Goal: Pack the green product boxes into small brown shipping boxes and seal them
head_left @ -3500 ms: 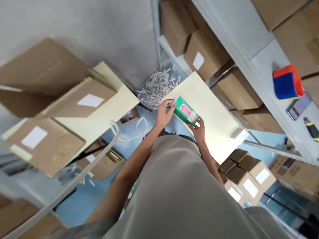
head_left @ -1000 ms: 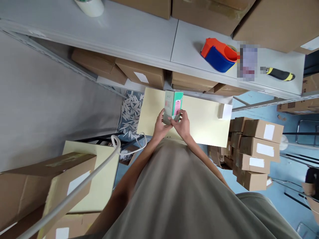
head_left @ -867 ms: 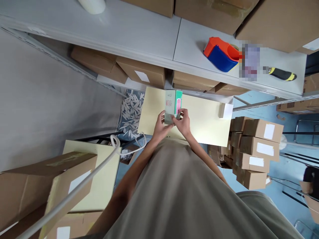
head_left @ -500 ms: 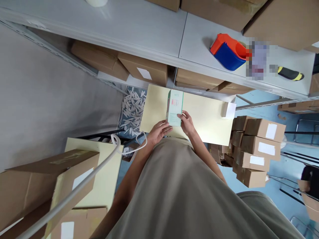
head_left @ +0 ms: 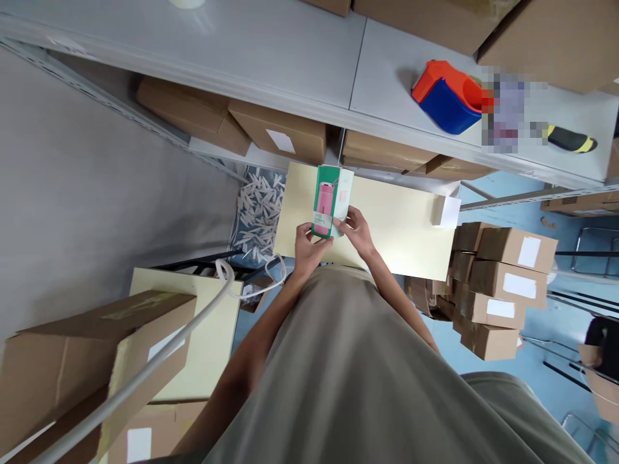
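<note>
Between my two hands is a green and white product box (head_left: 327, 201), with a pink tumbler pictured on its green face and a paler side turned to the right. My left hand (head_left: 308, 250) grips its lower left corner, fingers bent around the edge. On the lower right side, my right hand (head_left: 355, 230) holds the box with the thumb across the pale face. Beneath the box lies a pale yellow board (head_left: 396, 225). A small white box (head_left: 446, 211) rests at the board's right end.
A grey shelf (head_left: 271, 58) runs across the front, bearing a red and blue tape dispenser (head_left: 447, 96) and a black-yellow handle (head_left: 570, 138). Stacked cartons (head_left: 507, 287) stand right. White strips (head_left: 261, 209) litter the floor left. A white tube (head_left: 193, 325) crosses the lower left near another carton (head_left: 155, 341).
The box has been turned about its long axis, so its green face with the pink tumbler now shows. Both hands have shifted their hold and moved slightly along with it.
</note>
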`<state>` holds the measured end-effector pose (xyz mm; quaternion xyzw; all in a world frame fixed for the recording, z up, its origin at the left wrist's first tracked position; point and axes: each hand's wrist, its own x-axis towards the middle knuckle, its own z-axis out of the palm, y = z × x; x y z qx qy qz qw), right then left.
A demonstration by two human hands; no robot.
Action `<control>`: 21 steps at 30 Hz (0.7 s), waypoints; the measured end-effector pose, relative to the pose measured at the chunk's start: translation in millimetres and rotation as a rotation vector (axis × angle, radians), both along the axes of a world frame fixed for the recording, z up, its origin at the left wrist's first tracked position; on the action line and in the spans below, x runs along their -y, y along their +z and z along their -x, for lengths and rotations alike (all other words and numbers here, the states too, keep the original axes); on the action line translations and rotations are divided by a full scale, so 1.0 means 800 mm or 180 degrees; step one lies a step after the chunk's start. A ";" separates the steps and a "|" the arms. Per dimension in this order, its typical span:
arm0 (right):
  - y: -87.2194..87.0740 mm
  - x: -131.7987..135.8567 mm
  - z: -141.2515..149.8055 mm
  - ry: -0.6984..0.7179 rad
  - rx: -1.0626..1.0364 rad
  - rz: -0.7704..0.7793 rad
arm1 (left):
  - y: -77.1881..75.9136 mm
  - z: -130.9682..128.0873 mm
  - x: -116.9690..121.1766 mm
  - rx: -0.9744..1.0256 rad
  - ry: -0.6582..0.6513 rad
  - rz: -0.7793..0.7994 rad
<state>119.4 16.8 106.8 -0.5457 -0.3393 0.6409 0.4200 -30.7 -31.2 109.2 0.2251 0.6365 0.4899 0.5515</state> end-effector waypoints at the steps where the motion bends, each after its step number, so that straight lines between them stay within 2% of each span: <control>1: 0.000 0.000 0.004 -0.0061 0.0125 -0.0041 | 0.003 -0.002 0.000 -0.0018 -0.0041 -0.0034; 5: -0.007 0.001 0.011 -0.0257 0.0476 -0.0001 | 0.010 -0.007 0.003 0.0150 -0.0219 -0.0024; 9: -0.011 0.005 0.002 -0.0298 0.0274 0.0087 | 0.002 0.002 0.004 0.0727 -0.0259 0.0311; 13: -0.002 0.009 -0.009 -0.0163 0.0006 0.0102 | -0.006 0.010 0.004 0.1413 -0.0469 0.0570; 18: 0.007 0.006 -0.016 0.0110 -0.0170 -0.0023 | -0.009 0.005 0.005 0.1443 -0.0427 0.0554; 21: 0.007 0.004 -0.017 0.0054 0.0098 -0.0182 | -0.010 0.001 0.004 0.1268 -0.0237 0.0483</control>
